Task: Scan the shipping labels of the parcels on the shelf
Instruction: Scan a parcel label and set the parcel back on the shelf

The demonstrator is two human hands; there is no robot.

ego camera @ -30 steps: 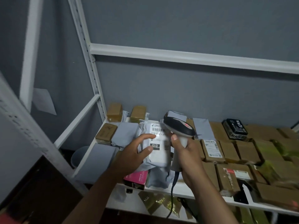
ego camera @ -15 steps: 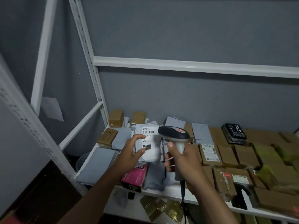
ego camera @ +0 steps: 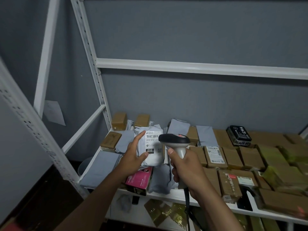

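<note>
My left hand (ego camera: 133, 155) holds a grey poly-bag parcel (ego camera: 154, 157) tilted up over the left end of the shelf, thumb pressed just under its white shipping label (ego camera: 152, 142) and index finger along the label's left edge. My right hand (ego camera: 184, 169) grips the handle of a corded barcode scanner (ego camera: 175, 141). The scanner's dark head hangs right in front of the label's right side and hides part of it. The white metal shelf (ego camera: 166, 194) carries several more parcels.
Brown cardboard boxes (ego camera: 233, 157) fill the shelf's middle and right; one labelled box (ego camera: 214, 154) lies just right of the scanner. Grey mailers (ego camera: 101, 167), a pink box (ego camera: 140, 179) and a black box (ego camera: 239, 135) lie around. White uprights (ego camera: 93, 64) and a crossbar (ego camera: 200, 68) frame the bay.
Both hands drew closer together: the scanner head now sits lower and overlaps the label. My left index finger has straightened along the parcel's edge. The view has tilted slightly.
</note>
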